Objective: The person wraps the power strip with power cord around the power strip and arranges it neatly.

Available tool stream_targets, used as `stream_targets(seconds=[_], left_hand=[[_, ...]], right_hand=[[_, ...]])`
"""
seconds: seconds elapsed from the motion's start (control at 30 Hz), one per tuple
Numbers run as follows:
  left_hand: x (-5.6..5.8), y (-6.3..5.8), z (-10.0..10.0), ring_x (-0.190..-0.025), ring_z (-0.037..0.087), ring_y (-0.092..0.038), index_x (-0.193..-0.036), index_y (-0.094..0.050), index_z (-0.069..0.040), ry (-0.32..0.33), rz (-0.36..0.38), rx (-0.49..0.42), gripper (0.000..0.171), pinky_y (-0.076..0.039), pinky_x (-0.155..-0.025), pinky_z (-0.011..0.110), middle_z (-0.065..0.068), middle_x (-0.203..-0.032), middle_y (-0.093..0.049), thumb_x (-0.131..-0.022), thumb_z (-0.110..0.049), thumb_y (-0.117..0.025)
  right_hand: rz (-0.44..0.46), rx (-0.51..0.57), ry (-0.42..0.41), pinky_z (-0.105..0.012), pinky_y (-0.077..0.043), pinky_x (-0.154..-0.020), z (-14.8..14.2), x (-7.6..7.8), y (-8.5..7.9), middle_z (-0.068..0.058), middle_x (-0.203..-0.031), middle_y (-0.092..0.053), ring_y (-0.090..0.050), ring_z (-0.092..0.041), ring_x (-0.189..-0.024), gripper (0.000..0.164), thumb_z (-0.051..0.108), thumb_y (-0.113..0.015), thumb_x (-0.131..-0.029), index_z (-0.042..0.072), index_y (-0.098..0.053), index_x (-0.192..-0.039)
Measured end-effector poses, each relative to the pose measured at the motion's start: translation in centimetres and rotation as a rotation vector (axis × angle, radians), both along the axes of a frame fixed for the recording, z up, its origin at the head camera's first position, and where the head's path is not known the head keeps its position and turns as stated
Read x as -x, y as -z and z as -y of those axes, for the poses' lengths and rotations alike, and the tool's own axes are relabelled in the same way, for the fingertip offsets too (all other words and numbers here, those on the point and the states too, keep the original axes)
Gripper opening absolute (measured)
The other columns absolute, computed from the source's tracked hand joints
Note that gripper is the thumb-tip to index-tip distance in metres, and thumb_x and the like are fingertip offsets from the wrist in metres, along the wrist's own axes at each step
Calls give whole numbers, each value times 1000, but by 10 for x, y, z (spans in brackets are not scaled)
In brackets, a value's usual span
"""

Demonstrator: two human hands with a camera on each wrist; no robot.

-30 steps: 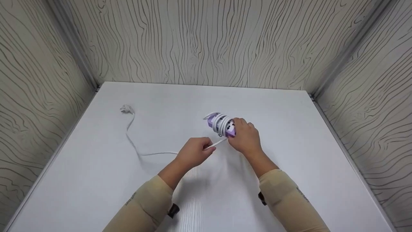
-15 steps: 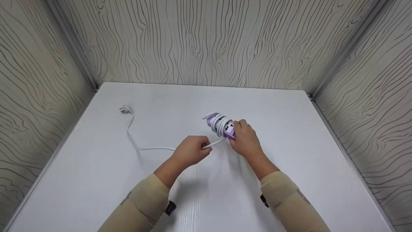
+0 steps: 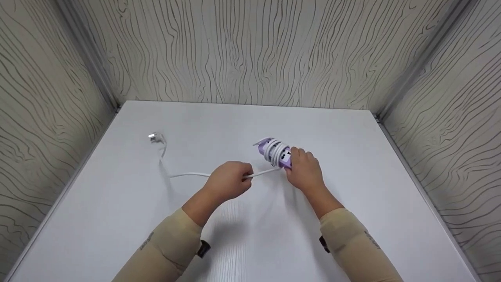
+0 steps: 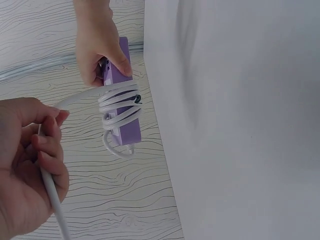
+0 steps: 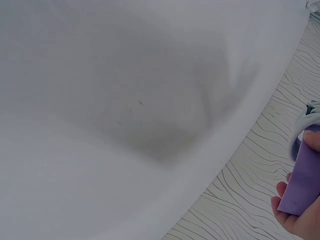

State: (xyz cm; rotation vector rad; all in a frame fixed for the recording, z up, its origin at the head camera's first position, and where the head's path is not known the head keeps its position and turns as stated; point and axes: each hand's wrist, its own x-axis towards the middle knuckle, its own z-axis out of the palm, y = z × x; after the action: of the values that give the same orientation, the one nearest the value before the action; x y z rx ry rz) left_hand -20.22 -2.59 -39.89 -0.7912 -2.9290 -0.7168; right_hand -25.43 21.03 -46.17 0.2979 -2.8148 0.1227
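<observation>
Gripping the cord [image 3: 266, 172], the left hand [image 3: 231, 180] has its fingers curled in, fingertips bent over the line in the left wrist view. The right hand [image 3: 306, 169] holds one end of the strip [image 4: 130, 133], thumb on one side and fingers on the other. Between the hands, a short length of cord runs fairly straight to the strip, where several turns lie side by side around its middle. Purple with a white socket face, the strip is above the table [image 3: 352, 188], slanting, its free end toward the far left. Past the left hand, the cord runs on leftward toward the plug [image 3: 156, 137], near the table's far left corner; whether that touches the table I cannot tell. Tan sleeves [image 3: 168, 243] cover both forearms. Wood-grain walls [image 3: 242, 51] stand behind and at either side.
</observation>
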Motion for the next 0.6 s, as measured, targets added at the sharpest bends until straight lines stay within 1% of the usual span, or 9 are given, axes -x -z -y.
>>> stream_targets(seconds=[0.1,0.23,0.3,0.37,0.47,0.53,0.6], left_hand=[[-1,-5,3,-59,10,-45,-78,-61,-16,-1,-26,26,8,-39,-54,25,-8,-64,-52,-80,-12,-55],[-4,-12,7,-61,10,-48,-81,-63,-16,9,-63,53,8,-42,-56,25,-7,-68,-56,-81,-13,-55],[-4,-15,9,-64,10,-50,-84,-64,-14,33,-100,65,10,-44,-58,26,-6,-71,-59,-81,-13,-55],[-5,-18,10,-66,10,-52,-86,-65,-13,68,-155,66,11,-46,-60,27,-4,-75,-60,-81,-11,-56],[-2,-22,12,-70,11,-54,-89,-65,-10,111,-246,36,12,-47,-64,27,-2,-79,-61,-81,-6,-56],[1,-23,13,-71,11,-55,-89,-65,-10,119,-303,3,12,-48,-65,26,-1,-79,-60,-81,-5,-57],[6,-24,15,-73,12,-56,-89,-65,-10,114,-343,-39,11,-48,-67,26,-2,-79,-60,-83,-4,-59]], right_hand=[[33,-28,17,-47,-45,-73,-1,-1,-2,-20,-103,-56,-53,-35,-87,56,27,-68,-77,-3,-44,-119],[67,-35,45,-47,-45,-74,-5,-1,0,-20,-104,-55,-53,-35,-89,57,28,-67,-78,-3,-43,-120],[61,-36,45,-47,-45,-74,-5,-1,2,-20,-103,-55,-53,-35,-88,57,27,-68,-77,-3,-44,-119],[33,-41,30,-47,-45,-70,-6,-1,3,-19,-99,-56,-53,-34,-84,53,26,-69,-76,-2,-46,-115],[5,-60,-6,-46,-45,-66,-4,-1,4,-17,-95,-57,-54,-33,-80,50,24,-70,-73,0,-48,-111],[7,-74,-31,-46,-45,-65,-2,-2,4,-15,-95,-57,-54,-32,-80,49,24,-71,-73,2,-49,-111],[29,-90,-51,-45,-44,-68,1,-3,2,-14,-98,-58,-53,-31,-85,51,25,-71,-73,3,-49,-114]])
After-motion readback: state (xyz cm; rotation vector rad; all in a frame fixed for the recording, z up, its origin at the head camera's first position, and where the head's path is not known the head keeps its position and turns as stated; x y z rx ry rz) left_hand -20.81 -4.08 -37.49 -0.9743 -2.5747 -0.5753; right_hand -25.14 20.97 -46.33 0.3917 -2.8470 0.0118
